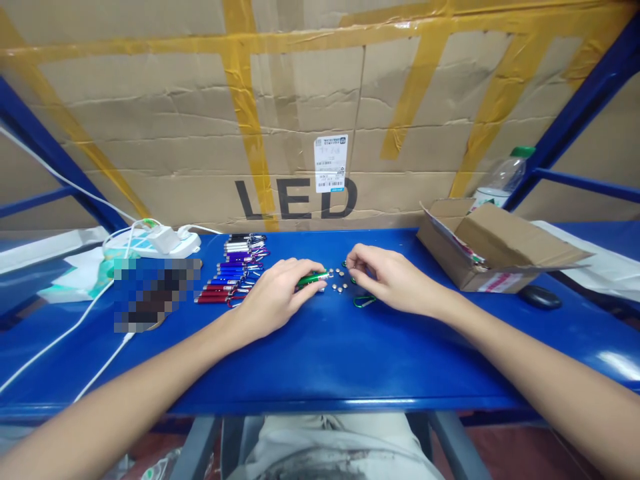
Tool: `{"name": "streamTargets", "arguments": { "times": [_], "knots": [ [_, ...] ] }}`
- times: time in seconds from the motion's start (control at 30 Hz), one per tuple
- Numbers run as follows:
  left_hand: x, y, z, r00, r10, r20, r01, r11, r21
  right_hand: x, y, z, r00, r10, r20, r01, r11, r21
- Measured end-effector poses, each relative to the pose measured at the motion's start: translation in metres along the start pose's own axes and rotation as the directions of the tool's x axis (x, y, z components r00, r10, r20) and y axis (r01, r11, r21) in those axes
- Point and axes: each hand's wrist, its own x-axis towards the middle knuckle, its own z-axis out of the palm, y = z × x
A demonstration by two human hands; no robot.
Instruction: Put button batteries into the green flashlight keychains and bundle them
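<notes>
My left hand [280,287] is closed round a green keychain flashlight [314,279], whose silver end points right. Just past that end lie several small silver round pieces [340,289] that look like button cells. My right hand [383,277] is to the right of them, its thumb and fingers curled together near the tabletop; what the fingertips hold, if anything, is hidden. A green carabiner clip [364,302] lies below the right hand, with more green bits partly covered by its fingers. Left of my left hand, several keychain flashlights [220,291] in red, blue, purple, silver and black form a column.
On the blue table [320,360], an open cardboard box [480,260], a black mouse [540,297] and a plastic bottle [505,177] are at right. A white power strip [165,243], cables and a blurred-out phone [157,293] are at left. A large taped carton [310,100] stands behind.
</notes>
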Motion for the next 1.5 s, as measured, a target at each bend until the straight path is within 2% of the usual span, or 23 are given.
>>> {"name": "streamTargets", "arguments": {
  "times": [0.17, 0.33, 0.5, 0.6, 0.73, 0.87, 0.97, 1.1, 1.27, 1.37, 1.5],
  "knots": [
    [0.000, 0.002, 0.001, 0.995, -0.095, 0.013, 0.096, 0.995, -0.025, -0.002, 0.004, -0.005, 0.980, 0.005, 0.199, -0.013, 0.999, 0.038],
    [0.002, 0.008, -0.002, 0.979, -0.198, 0.052, 0.204, 0.962, -0.180, -0.003, 0.007, -0.020, 0.909, 0.016, 0.416, -0.073, 0.990, 0.120],
    [0.003, 0.014, -0.006, 0.966, -0.239, 0.099, 0.257, 0.928, -0.268, -0.002, 0.011, -0.031, 0.835, -0.041, 0.549, -0.064, 0.983, 0.170],
    [0.003, 0.016, -0.008, 0.962, -0.247, 0.113, 0.269, 0.925, -0.268, -0.002, 0.010, -0.030, 0.817, -0.062, 0.573, -0.046, 0.984, 0.171],
    [0.003, 0.015, -0.005, 0.968, -0.232, 0.100, 0.250, 0.935, -0.252, -0.004, 0.007, -0.027, 0.857, -0.070, 0.511, -0.040, 0.979, 0.202],
    [0.002, 0.011, -0.002, 0.974, -0.196, 0.114, 0.219, 0.947, -0.236, -0.003, 0.005, -0.018, 0.936, -0.013, 0.352, -0.102, 0.947, 0.306],
    [0.001, 0.010, -0.001, 0.978, -0.158, 0.134, 0.186, 0.956, -0.226, -0.001, 0.005, -0.010, 0.970, 0.016, 0.241, -0.123, 0.891, 0.437],
    [0.000, 0.012, -0.002, 0.983, -0.113, 0.143, 0.143, 0.966, -0.215, 0.001, 0.003, -0.002, 0.982, 0.036, 0.186, -0.127, 0.853, 0.507],
    [0.001, 0.012, -0.003, 0.987, -0.057, 0.148, 0.091, 0.967, -0.237, 0.000, -0.002, 0.001, 0.979, 0.054, 0.198, -0.160, 0.803, 0.573],
    [0.001, 0.010, -0.002, 0.990, -0.041, 0.133, 0.076, 0.960, -0.270, 0.000, -0.002, 0.000, 0.992, 0.024, 0.128, -0.090, 0.836, 0.541],
    [0.003, 0.010, -0.003, 0.985, -0.039, 0.170, 0.097, 0.932, -0.350, 0.000, -0.002, -0.001, 0.993, -0.115, -0.021, 0.114, 0.920, 0.375]
  ]
}}
